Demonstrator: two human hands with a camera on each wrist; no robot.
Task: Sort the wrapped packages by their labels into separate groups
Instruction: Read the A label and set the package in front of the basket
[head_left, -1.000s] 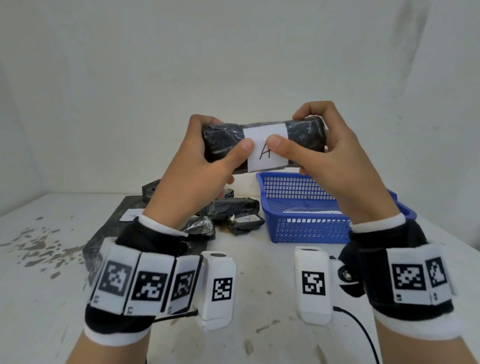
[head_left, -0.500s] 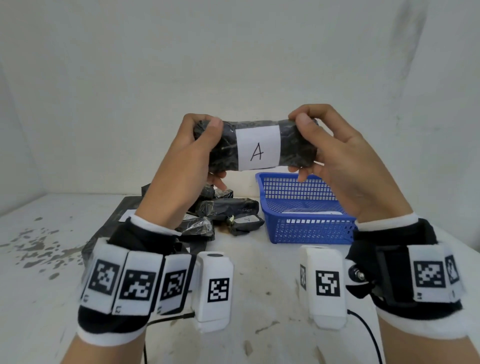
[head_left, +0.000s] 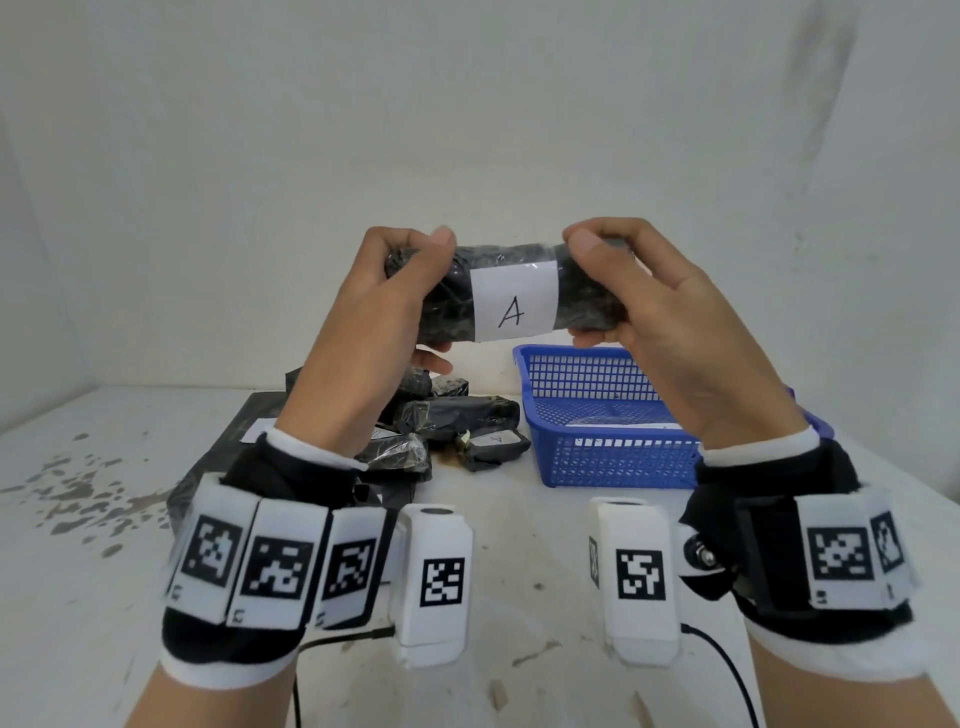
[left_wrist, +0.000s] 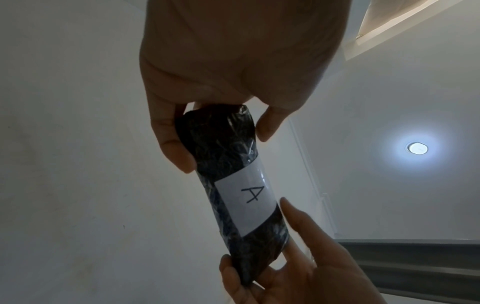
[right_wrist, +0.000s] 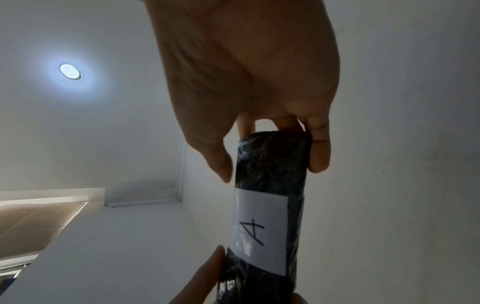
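Head view: left hand (head_left: 363, 322) and right hand (head_left: 670, 332) each grip one end of a black wrapped package (head_left: 511, 296), white label (head_left: 514, 301) marked "A" facing the camera. Below the right hand, a blue basket (head_left: 613, 457); below the left, more wrapped packages (head_left: 457, 421) on the table (head_left: 78, 545).

Left wrist view: fingers (left_wrist: 171, 142) curl around the package's near end.

Right wrist view: thumb and fingers (right_wrist: 319, 152) clasp the opposite end.

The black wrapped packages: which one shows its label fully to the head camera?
The package held up by both hands, left hand and right hand; its white label reads A. The others lie heaped on the table.
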